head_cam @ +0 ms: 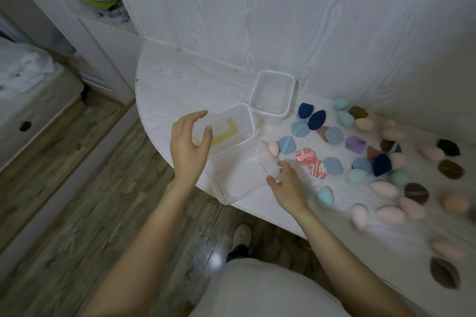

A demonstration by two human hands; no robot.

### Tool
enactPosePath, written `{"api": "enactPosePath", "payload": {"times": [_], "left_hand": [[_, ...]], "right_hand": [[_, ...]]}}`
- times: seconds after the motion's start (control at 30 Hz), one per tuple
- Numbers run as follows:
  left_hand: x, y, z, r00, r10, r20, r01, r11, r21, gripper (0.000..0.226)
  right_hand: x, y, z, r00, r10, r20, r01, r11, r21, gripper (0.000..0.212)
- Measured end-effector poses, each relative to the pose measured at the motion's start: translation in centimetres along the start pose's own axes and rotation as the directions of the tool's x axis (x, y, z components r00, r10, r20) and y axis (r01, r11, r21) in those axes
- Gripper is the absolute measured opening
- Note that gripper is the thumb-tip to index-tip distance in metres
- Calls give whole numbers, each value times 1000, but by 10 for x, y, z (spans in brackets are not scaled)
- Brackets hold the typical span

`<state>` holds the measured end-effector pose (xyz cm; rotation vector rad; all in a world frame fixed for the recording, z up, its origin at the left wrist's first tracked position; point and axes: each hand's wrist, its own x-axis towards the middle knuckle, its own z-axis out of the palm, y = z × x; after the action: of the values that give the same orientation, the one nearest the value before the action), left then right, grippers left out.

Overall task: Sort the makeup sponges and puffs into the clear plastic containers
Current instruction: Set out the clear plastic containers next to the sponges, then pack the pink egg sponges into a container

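Three clear rectangular plastic containers stand on the white wood-grain desk (164, 80). The rear clear container (272, 92) sits near the back wall and appears to hold nothing. The middle clear container (231, 131), touching it at one corner, shows a yellow L-shaped mark (226, 134) at its base. The front clear container (239, 183) sits at the curved front edge of the desk, one corner at or just over the rim.

The left hand (189, 141) hovers over the left wall of the middle container, fingers spread and loosely curved, holding nothing. The right hand (287, 185) rests beside the right wall of the front container, fingers loosely bent. The view is blurred here; whether it touches the wall or pinches anything cannot be determined.

The sponges and puffs remain unsorted, scattered across the right part of the desk: pink egg-shaped sponges (383, 189), teal egg-shaped sponges (325, 195), flat light-blue round puffs (333, 165), dark-blue teardrop puffs (316, 119), brown oval puffs (416, 193) and a red patterned puff (313, 162).

Hazards, as judged:
- A sideways push from the right hand could tip the front container off the front edge.
- Egg-shaped sponges roll readily; those nearest the front edge could be swept to the floor by a passing forearm.
- The light, unfilled containers may slide when an item is dropped in.
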<state>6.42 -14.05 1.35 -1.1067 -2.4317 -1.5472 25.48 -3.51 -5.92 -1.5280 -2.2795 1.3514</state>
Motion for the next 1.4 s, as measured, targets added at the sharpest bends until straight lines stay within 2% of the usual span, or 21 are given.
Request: {"api": "enactPosePath", "payload": {"times": [0.1, 0.17, 0.27, 0.33, 0.4, 0.47, 0.53, 0.57, 0.67, 0.77, 0.83, 0.9, 0.97, 1.03, 1.1, 1.17, 1.2, 1.27, 1.33, 1.4], "left_hand": [[-15, 18, 14, 975, 144, 171, -136, 989, -59, 20], [-27, 32, 32, 922, 211, 325, -174, 975, -139, 19], [-46, 53, 70, 808, 293, 512, -190, 951, -243, 26], [-56, 63, 101, 727, 297, 619, -161, 950, -267, 29], [-60, 69, 132, 632, 243, 736, -107, 968, -227, 29], [-64, 75, 166, 500, 190, 845, -145, 980, -135, 32], [-74, 82, 195, 392, 164, 905, -273, 960, -56, 39], [-78, 85, 203, 367, 156, 917, -303, 952, -41, 42], [-103, 101, 226, 246, 272, 930, -412, 898, -154, 47], [-133, 112, 247, 29, 361, 932, -601, 751, -272, 46], [-145, 113, 255, -36, 343, 939, -685, 676, -273, 38], [-150, 112, 256, 7, 393, 920, -681, 676, -284, 30], [-145, 116, 248, 119, 476, 871, -620, 721, -309, 26], [-136, 123, 228, 280, 510, 814, -534, 787, -309, 25], [-126, 126, 200, 483, 439, 758, -390, 882, -263, 26], [-117, 115, 165, 668, 282, 688, -221, 959, -178, 25], [-114, 106, 145, 734, 186, 653, -138, 982, -125, 25], [-108, 85, 110, 801, 62, 595, -52, 998, -34, 26], [-104, 57, 78, 847, 15, 531, -58, 996, 66, 32], [-102, 30, 50, 882, 2, 472, -104, 976, 189, 32]], "right_hand": [[-11, 3, -22, 996, -87, -30, 86, 996, -19, 34], [-23, 14, -41, 989, -145, -34, 144, 989, -23, 29], [-46, 44, -73, 982, -187, -36, 179, 971, -159, 30], [-62, 72, -93, 984, -163, -76, 142, 963, -229, 28], [-76, 99, -109, 982, -108, -157, 68, 969, -239, 26], [-87, 128, -121, 969, -11, -248, -43, 976, -214, 24], [-94, 150, -128, 943, 97, -319, -159, 972, -175, 25], [-94, 156, -127, 931, 123, -344, -189, 968, -165, 27], [-91, 167, -127, 874, 167, -456, -269, 948, -170, 33], [-82, 179, -134, 849, 59, -526, -264, 908, -324, 41], [-74, 186, -142, 859, -87, -505, -173, 878, -446, 50], [-67, 191, -149, 880, -216, -423, -86, 804, -589, 48], [-61, 193, -155, 892, -248, -377, -60, 762, -645, 41], [-58, 196, -159, 903, -222, -367, -86, 744, -663, 34], [-57, 199, -159, 912, -189, -365, -95, 766, -636, 39], [-65, 192, -153, 920, -96, -379, -92, 889, -448, 39], [-69, 184, -149, 922, -48, -384, -77, 949, -305, 37], [-76, 164, -141, 932, 73, -354, -69, 997, 24, 34], [-79, 140, -129, 960, 162, -228, -89, 949, 303, 32], [-82, 116, -115, 974, 179, -139, -101, 892, 441, 32]]}}
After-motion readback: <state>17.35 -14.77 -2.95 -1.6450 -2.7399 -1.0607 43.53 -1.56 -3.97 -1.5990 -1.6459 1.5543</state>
